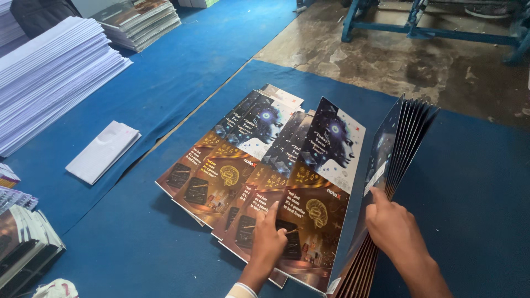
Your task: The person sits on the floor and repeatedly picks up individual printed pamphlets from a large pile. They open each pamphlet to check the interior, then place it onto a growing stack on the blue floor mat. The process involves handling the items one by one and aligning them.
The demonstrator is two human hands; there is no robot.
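Left hand (pixel 269 238) flat on top cover (pixel 317 193); right hand (pixel 393 227) grip pinches fanned covers (pixel 400 149).

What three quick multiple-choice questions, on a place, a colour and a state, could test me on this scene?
1. Where does the left hand rest?
A. on the spread printed covers
B. on the white paper stack
C. on the concrete floor

2. What colour is the cloth under the covers?
A. red
B. blue
C. green

3. How is the bundle of covers at the right hand standing?
A. lying flat
B. rolled up
C. on edge, fanned

Answers: 1 A, fingers press the front cover; 2 B, blue all around; 3 C, separate edges show.
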